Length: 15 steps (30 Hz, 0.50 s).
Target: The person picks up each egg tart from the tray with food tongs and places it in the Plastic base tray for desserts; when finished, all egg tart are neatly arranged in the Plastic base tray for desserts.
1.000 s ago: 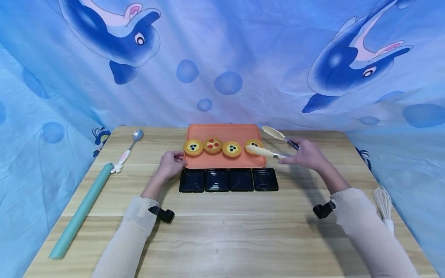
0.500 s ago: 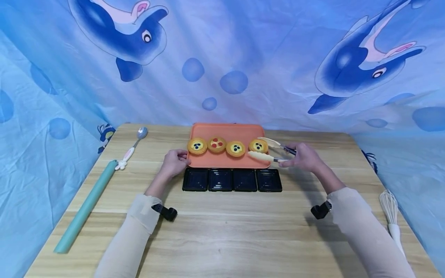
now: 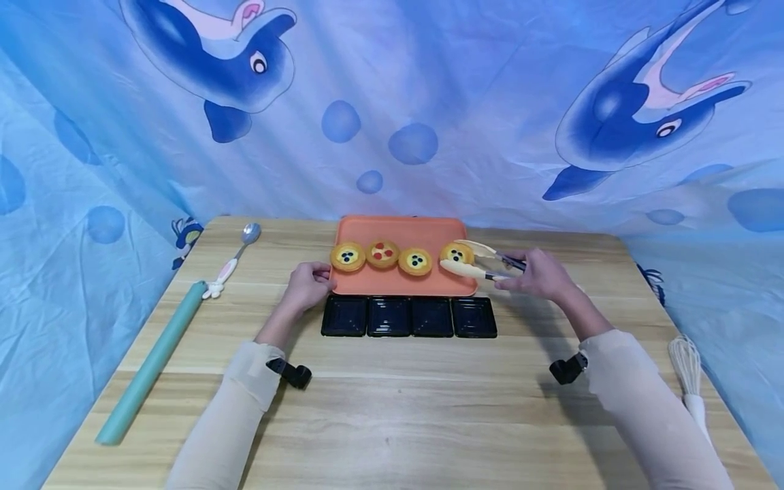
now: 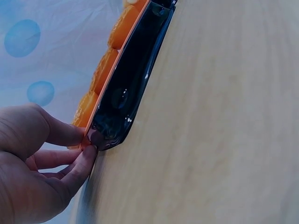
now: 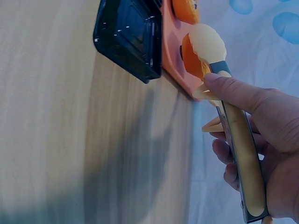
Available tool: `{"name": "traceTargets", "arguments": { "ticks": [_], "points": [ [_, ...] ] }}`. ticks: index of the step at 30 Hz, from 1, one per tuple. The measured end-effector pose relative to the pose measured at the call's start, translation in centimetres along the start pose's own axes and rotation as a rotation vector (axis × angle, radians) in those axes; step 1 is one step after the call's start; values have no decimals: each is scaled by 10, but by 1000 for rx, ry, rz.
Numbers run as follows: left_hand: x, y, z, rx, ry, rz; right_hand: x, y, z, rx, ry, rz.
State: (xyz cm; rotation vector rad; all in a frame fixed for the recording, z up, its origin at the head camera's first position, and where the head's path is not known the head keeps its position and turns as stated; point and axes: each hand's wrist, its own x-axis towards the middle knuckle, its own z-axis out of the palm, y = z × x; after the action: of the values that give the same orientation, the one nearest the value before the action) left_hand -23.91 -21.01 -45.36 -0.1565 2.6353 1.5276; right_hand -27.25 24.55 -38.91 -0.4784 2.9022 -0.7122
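My left hand pinches the left edge of an orange tray between thumb and fingertips, plainest in the left wrist view. Several egg tarts lie in a row on the tray. One tart has red toppings; the others carry dark berries. My right hand grips a pair of tongs with cream-coloured heads. Those heads lie on either side of the rightmost tart, the near one overlapping its front edge in the head view.
Several square black containers stand in a row along the tray's near edge. On the left lie a spoon with a rabbit handle and a green roll. A whisk lies at the right edge. A blue curtain hangs behind.
The tongs have come in around the rightmost tart, and their heads have drawn closer together. My left hand keeps its hold on the tray edge. The head view has shifted slightly.
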Motion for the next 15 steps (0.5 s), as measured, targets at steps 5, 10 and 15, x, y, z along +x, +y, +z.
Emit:
{"name": "traceTargets", "arguments": {
  "ticks": [5,10,15],
  "points": [
    [1,-1,-1,7,6,9,-5,-5,-13,8,35,-53],
    [2,-1,-1,1,1,19,-18,-12,-28,-25,59,-74],
    [1,-1,2,9,11,25,-34,-13,-41,-38,62,-85]
  ]
}}
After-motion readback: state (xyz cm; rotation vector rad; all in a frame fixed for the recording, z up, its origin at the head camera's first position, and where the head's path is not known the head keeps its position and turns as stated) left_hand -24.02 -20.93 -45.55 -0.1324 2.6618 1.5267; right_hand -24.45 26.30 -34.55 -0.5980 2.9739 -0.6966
